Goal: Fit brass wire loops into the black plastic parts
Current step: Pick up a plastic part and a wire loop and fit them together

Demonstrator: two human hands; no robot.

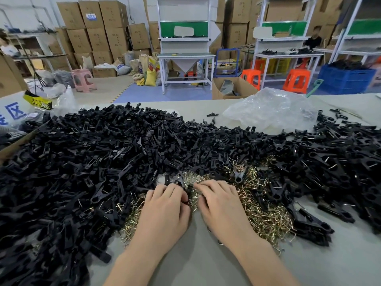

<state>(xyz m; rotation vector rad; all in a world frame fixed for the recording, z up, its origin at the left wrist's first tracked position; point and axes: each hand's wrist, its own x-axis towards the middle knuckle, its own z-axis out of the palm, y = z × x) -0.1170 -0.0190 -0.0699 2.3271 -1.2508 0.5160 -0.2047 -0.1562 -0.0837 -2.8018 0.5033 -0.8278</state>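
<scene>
- The black plastic parts [92, 153] are heaped in a wide arc across the counter [195, 263]. The brass wire loops [261, 211] are piled in the near middle, I'd guess so both stay within easy reach.
- The left hand [165, 205] has its fingers curled, pinching a black part [182, 182] between the two hands. The right hand [218, 201] meets it, fingers bent onto the loops; whether it grips one I cannot tell.
- Far left, a white sack [15, 112] shows a blue "区". The blue labels on the cardboard boxes [91, 17] are too small to read.
</scene>
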